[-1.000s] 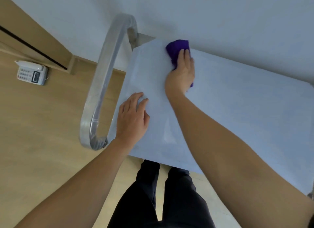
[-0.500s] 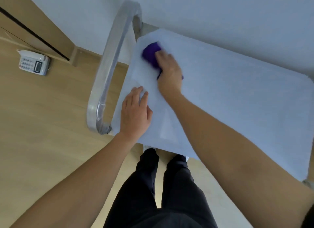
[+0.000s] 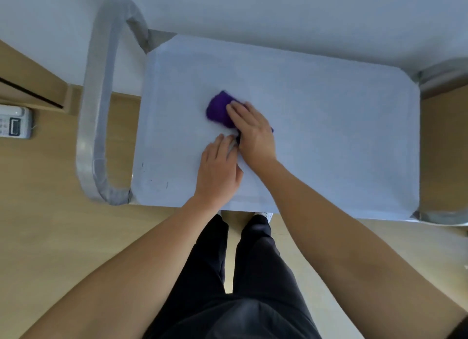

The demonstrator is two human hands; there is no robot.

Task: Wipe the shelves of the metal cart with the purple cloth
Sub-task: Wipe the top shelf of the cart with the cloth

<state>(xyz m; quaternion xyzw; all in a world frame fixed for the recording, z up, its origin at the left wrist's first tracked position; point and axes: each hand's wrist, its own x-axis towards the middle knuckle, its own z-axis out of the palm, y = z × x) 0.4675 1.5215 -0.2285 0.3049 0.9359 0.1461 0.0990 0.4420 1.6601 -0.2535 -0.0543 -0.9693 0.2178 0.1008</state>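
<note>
The metal cart's top shelf is a pale flat sheet seen from above, right in front of me. A bunched purple cloth lies on the shelf left of its middle. My right hand presses down on the cloth's right part, fingers pointing up-left. My left hand rests flat on the shelf just below the cloth, fingers apart, its fingertips touching the right hand. Lower shelves are hidden under the top one.
The cart's curved metal handle loops out at the left; another rail shows at the right. A white wall runs behind the cart. A white desk phone sits on the wooden floor at far left. My dark-trousered legs stand below the front edge.
The cloth and my right hand have slid from the shelf's far-left corner toward its middle and nearer me. My left hand shifted right along the shelf. The camera now looks more squarely down.
</note>
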